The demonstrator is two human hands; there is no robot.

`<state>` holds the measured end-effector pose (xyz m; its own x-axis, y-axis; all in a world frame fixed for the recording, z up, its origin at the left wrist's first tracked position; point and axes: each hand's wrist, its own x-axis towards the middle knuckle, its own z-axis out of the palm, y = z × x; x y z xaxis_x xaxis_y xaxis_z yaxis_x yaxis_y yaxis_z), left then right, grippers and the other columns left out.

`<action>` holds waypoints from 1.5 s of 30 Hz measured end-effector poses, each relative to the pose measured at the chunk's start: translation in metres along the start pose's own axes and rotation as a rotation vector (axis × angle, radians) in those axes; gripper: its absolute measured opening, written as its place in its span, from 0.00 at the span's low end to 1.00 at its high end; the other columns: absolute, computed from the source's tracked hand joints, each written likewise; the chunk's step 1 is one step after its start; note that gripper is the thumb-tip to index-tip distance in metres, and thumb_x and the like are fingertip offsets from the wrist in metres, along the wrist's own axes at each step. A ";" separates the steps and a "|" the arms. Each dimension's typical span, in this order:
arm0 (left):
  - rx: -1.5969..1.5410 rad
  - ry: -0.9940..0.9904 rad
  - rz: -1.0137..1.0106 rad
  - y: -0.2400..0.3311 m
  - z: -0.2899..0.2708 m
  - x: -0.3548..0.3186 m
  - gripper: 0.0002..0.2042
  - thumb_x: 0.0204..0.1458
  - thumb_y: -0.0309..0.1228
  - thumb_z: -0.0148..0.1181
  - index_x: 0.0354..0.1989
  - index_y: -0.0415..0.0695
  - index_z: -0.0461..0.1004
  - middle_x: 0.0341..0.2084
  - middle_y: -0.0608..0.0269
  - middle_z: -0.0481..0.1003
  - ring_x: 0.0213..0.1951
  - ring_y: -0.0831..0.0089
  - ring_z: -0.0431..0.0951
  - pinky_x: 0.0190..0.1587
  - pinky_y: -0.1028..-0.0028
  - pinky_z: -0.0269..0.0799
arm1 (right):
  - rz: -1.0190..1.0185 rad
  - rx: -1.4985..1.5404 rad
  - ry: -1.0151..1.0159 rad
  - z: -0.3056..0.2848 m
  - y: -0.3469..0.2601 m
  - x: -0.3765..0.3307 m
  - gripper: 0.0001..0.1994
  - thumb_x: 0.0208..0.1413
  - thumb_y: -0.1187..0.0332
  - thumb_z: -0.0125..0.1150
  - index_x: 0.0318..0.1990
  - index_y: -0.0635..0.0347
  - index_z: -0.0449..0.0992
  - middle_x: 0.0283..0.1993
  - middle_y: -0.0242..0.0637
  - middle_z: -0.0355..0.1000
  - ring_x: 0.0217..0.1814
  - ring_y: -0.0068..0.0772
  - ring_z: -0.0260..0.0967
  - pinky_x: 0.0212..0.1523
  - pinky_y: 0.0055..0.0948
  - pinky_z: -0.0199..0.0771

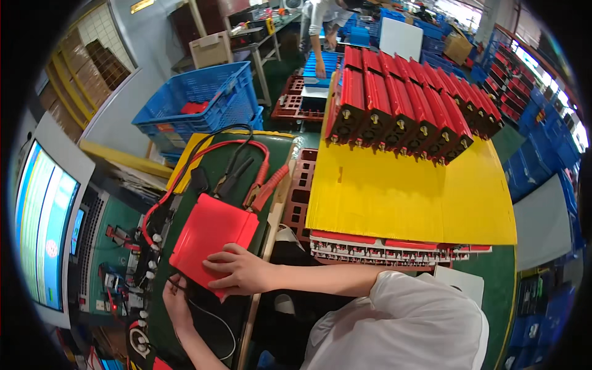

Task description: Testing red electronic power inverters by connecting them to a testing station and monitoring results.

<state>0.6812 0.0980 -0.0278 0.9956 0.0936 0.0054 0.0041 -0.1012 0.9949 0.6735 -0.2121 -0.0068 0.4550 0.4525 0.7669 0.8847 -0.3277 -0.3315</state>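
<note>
Right hand: lower centre of frame, fingers spread, pressing flat on the glossy red rectangular battery pack
Left hand: lower left, curled under the pack's near edge, grip unclear
Pack: centre-left on the green mat
Clips: red and black clamp leads touching its far edge

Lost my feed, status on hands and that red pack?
Right hand flat on red pack. Left hand at its near edge. Clip leads at far end.
</note>
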 end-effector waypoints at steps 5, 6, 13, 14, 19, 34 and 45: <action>0.010 0.089 -0.038 -0.003 0.000 0.002 0.15 0.68 0.33 0.66 0.55 0.35 0.78 0.44 0.64 0.82 0.43 0.78 0.82 0.46 0.76 0.76 | 0.006 -0.002 0.029 0.002 -0.003 0.001 0.21 0.52 0.50 0.77 0.52 0.42 0.86 0.67 0.44 0.75 0.70 0.47 0.71 0.67 0.52 0.65; -0.014 0.115 -0.018 0.000 0.005 0.002 0.15 0.68 0.33 0.66 0.56 0.35 0.78 0.44 0.64 0.83 0.43 0.78 0.82 0.45 0.76 0.76 | 0.010 -0.004 0.031 0.000 -0.003 0.000 0.21 0.52 0.50 0.77 0.52 0.42 0.86 0.67 0.44 0.75 0.70 0.47 0.71 0.67 0.52 0.65; 0.053 0.106 -0.065 -0.007 -0.009 0.003 0.14 0.69 0.33 0.66 0.55 0.35 0.79 0.45 0.64 0.83 0.44 0.79 0.81 0.45 0.76 0.76 | 0.024 0.008 0.038 0.000 -0.007 -0.001 0.21 0.52 0.51 0.77 0.53 0.43 0.85 0.67 0.45 0.75 0.70 0.47 0.70 0.67 0.51 0.64; 0.102 0.058 -0.099 0.002 -0.008 -0.001 0.14 0.69 0.33 0.66 0.55 0.35 0.78 0.45 0.65 0.83 0.44 0.79 0.81 0.45 0.77 0.75 | 0.017 0.025 0.019 -0.002 -0.007 -0.002 0.21 0.52 0.51 0.77 0.53 0.43 0.85 0.67 0.45 0.75 0.71 0.47 0.70 0.66 0.51 0.64; 0.186 0.067 -0.076 0.006 0.001 -0.001 0.13 0.70 0.32 0.65 0.53 0.34 0.78 0.42 0.66 0.82 0.45 0.80 0.80 0.47 0.76 0.75 | 0.014 0.040 -0.015 -0.008 -0.006 0.001 0.21 0.52 0.52 0.78 0.53 0.44 0.86 0.68 0.46 0.75 0.71 0.48 0.70 0.66 0.51 0.64; 0.199 0.115 -0.018 -0.008 0.002 -0.002 0.11 0.68 0.30 0.66 0.51 0.37 0.76 0.43 0.64 0.81 0.45 0.78 0.80 0.51 0.76 0.74 | -0.021 0.043 -0.006 -0.013 -0.009 0.005 0.22 0.48 0.52 0.80 0.49 0.48 0.87 0.63 0.42 0.77 0.69 0.44 0.70 0.66 0.49 0.64; 0.142 0.018 -0.107 0.015 0.007 -0.009 0.08 0.65 0.24 0.67 0.47 0.42 0.73 0.34 0.72 0.77 0.35 0.83 0.76 0.36 0.79 0.68 | -0.021 0.065 -0.076 -0.020 -0.006 -0.001 0.22 0.49 0.55 0.80 0.52 0.45 0.87 0.68 0.41 0.76 0.71 0.43 0.70 0.66 0.48 0.65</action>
<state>0.6729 0.0888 -0.0135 0.9869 0.1290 -0.0967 0.1244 -0.2282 0.9656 0.6656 -0.2268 0.0058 0.4402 0.5212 0.7312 0.8978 -0.2641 -0.3523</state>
